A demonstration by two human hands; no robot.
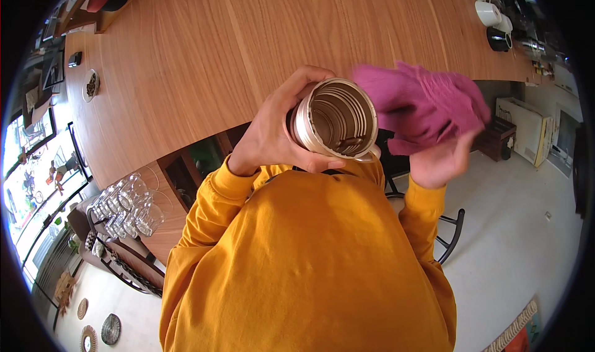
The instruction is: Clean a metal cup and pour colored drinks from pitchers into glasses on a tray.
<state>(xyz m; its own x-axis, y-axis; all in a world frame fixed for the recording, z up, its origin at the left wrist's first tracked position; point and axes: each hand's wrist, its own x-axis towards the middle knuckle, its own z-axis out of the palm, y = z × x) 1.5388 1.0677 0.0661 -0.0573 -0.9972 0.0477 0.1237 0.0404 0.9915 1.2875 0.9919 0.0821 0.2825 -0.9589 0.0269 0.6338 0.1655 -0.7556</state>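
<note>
My left hand [273,126] is wrapped round a ribbed metal-coloured mug [302,126], tilted so that its open mouth faces me. Ridges line the inside of the mug, and its handle sticks out at the lower right of the rim. Just right of the mug, my right hand [441,161] holds up a bunched purple cloth [427,107], slightly smeared by motion. The cloth hides most of the right fingers. Between cloth and mug there is a small gap at the rim.
A wooden counter [204,61] stretches ahead of me. White cups [486,12] stand at its far right, and a small bowl [91,85] sits at its left end. Stemmed glasses [133,203] hang at the left. A dark chair [455,231] stands at the right.
</note>
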